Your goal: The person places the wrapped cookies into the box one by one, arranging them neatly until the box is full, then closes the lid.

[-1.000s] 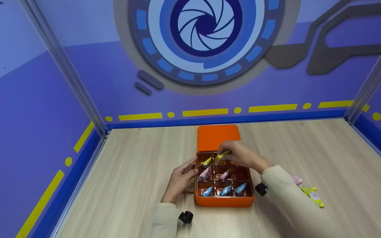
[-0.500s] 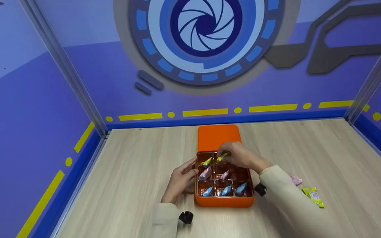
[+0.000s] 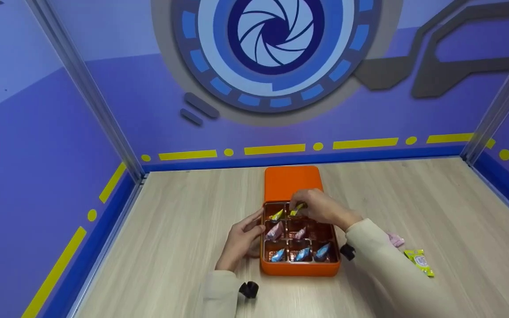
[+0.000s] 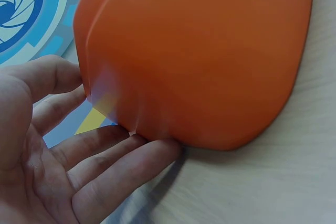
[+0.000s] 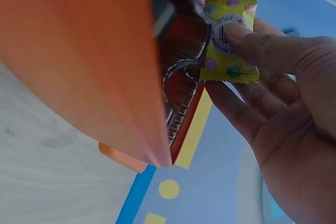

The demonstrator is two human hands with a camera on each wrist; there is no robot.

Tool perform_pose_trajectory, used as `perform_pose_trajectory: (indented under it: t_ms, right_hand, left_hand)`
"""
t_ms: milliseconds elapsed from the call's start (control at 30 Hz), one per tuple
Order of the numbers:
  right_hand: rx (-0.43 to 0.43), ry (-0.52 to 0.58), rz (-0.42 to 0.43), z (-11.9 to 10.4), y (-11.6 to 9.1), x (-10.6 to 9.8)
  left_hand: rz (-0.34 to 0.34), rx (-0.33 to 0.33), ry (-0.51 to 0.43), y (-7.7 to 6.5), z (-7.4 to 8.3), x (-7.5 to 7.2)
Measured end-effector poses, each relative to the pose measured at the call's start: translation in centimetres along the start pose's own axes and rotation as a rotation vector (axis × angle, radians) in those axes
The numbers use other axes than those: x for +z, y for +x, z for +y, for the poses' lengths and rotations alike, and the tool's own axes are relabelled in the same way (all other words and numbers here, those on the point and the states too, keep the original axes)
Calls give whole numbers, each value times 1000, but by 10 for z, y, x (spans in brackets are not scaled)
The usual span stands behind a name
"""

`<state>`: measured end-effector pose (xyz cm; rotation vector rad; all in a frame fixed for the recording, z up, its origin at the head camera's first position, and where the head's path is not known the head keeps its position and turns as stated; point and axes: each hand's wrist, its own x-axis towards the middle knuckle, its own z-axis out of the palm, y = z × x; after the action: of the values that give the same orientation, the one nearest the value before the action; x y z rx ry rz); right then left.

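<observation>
An orange box with a brown divided tray stands on the table. My left hand rests its fingertips along the box's left side; in the left wrist view the fingers reach fairly straight to the orange wall. My right hand pinches a yellow wrapped candy between thumb and fingers, at the back middle compartment. In the back left compartment sits another yellow candy. Pink candies occupy the left and middle of the centre row. Blue candies fill the front row, one per compartment.
Behind the box lies an orange lid, partly covered by the right hand. To the right, beside the right sleeve, a pink candy and a yellow candy lie on the wooden table. Printed walls enclose the table.
My right hand has lowered the yellow candy slightly into the back middle compartment. The left hand stays at the box's side.
</observation>
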<state>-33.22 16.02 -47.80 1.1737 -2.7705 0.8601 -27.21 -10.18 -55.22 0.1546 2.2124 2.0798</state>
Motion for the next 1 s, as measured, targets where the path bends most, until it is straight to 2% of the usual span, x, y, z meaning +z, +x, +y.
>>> perform_pose_trajectory:
  t_ms: [167,433,1000]
  right_hand:
    - [22,-1,-16,1,-1,2]
    - [8,7,-12,2,-1,3]
    - [9,17,26,4,-1,5]
  left_hand:
    - [-1,2,0,0,-1,0]
    - [8,25,24,-1,0,-1]
    - [1,26,10,0,1,0]
